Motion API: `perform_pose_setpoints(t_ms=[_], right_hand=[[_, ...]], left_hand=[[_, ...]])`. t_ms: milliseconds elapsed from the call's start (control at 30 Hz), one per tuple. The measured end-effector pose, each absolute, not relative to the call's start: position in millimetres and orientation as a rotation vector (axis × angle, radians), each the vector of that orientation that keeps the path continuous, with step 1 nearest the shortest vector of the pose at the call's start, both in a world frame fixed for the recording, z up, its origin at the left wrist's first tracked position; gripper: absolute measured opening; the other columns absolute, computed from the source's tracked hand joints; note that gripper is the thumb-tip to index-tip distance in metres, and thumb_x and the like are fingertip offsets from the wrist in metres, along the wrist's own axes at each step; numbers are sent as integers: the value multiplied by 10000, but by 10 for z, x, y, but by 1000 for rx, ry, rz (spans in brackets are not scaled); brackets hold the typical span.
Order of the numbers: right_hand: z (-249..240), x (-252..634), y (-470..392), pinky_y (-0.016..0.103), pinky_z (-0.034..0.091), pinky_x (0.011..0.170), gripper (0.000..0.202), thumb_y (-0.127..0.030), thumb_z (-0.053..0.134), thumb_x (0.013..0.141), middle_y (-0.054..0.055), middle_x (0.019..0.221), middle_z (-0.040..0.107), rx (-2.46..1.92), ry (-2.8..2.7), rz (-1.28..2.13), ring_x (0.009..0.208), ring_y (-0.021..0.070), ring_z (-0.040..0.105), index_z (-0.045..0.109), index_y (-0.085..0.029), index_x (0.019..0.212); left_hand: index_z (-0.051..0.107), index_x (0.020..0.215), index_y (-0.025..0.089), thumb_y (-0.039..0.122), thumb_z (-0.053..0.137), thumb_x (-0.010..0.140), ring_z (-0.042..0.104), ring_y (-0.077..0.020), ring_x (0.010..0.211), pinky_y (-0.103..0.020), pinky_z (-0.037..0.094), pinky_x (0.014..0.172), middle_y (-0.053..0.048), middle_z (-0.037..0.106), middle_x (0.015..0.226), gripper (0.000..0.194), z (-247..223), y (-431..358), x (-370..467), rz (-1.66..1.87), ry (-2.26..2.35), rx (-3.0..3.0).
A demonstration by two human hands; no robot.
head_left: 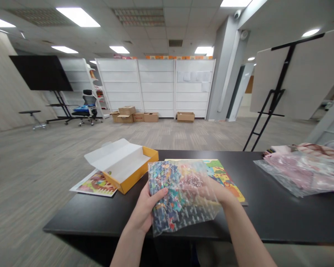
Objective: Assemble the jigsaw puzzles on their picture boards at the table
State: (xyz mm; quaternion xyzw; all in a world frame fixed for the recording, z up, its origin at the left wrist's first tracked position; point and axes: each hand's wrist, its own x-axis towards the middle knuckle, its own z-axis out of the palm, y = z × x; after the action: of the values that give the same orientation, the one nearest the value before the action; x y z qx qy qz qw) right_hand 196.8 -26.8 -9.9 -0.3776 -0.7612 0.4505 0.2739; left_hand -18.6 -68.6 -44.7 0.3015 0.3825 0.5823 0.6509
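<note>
My left hand (148, 205) grips the left side of a clear plastic bag (193, 215), thumb on the front. Inside, bunched toward the left, are many small colourful pieces (165, 196) that look like jigsaw puzzle pieces, mostly blue. At the bag's right side, my right hand (204, 188) shows through the clear plastic and seems to reach into it; its fingers are too blurred by the film to make out. Behind the bag, a colourful illustrated board (229, 181) lies flat on the black table (256, 211).
Left of the bag stands an open yellow box (136, 174) with its white lid raised, partly over a printed picture sheet (96, 184). Plastic-wrapped pink fabric (303, 168) lies at the table's right. Beyond are cardboard boxes (128, 114), an office chair (87, 105) and a board stand (275, 96).
</note>
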Motion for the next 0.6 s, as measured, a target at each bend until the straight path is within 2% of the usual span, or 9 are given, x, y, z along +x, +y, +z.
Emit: perform_pose_setpoints(t_ms=[167,267,433,600], right_hand=[[-233,1854,-222,320,504,669,251,-470,667,853,39,816,718,-1040,-2195,787,717,207,625,764,-238,855],[-283,1792,-208,323,490,683,248,-469,712,819,34,832,713,-1076,-2255,681,731,207,619,762,-232,873],[-312,1665,-244,350,483,653,255,-479,710,804,29,788,709,-1164,-2315,718,707,232,611,769,-249,897],[-345,1645,-240,368,516,702,262,-445,727,779,53,867,733,-1138,-2113,832,762,248,631,757,-226,920]], left_hand=[[603,1255,157,252,913,605,722,-319,1029,-390,599,882,-146,746,1134,726,-448,-676,-173,1383,884,699],[606,1259,162,261,912,612,710,-322,1060,-409,587,908,-153,734,1168,722,-459,-669,-165,1398,891,700],[606,1253,176,253,895,655,700,-297,1090,-393,559,962,-141,727,1194,669,-527,-648,-190,1392,891,727],[574,1314,185,262,897,655,715,-303,1050,-404,574,935,-135,738,1163,739,-553,-627,-216,1440,827,715]])
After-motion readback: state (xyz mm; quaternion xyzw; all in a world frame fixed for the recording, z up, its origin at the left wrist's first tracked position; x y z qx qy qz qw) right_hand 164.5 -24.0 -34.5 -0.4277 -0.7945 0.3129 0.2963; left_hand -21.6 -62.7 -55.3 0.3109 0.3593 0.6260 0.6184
